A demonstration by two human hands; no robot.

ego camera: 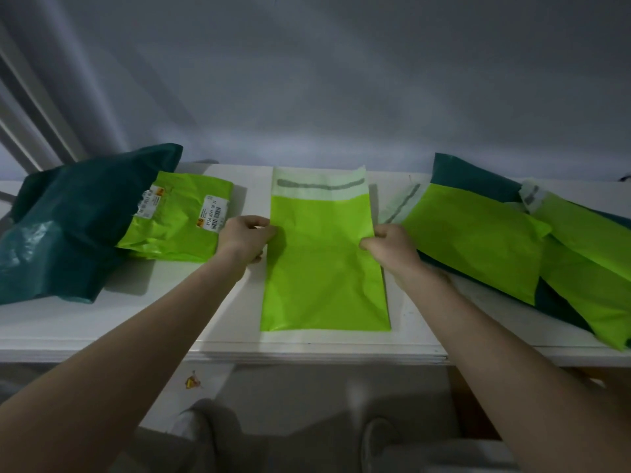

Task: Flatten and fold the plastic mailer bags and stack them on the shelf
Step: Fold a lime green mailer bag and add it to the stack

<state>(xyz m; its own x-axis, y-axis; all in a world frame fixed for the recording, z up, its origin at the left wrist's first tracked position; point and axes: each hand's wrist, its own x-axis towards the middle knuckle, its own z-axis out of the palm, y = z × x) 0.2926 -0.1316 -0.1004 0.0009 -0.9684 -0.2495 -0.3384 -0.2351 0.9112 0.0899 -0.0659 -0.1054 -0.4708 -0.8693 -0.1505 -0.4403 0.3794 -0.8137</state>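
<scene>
A lime-green mailer bag [324, 278] lies flat in the middle of the white shelf [153, 322], its pale adhesive flap pointing to the wall. My left hand [244, 238] pinches the bag's left edge about halfway up. My right hand [389, 245] pinches the right edge at the same height. A folded lime-green mailer with shipping labels [177, 223] sits to the left, on a dark green bag [65, 227]. To the right lie more lime-green mailers [478, 240] spread over another dark green bag [474, 179].
A grey wall rises right behind the shelf. The shelf's front edge runs across the lower middle of the view. Below it are a white panel with a small sticker [193, 382] and the floor.
</scene>
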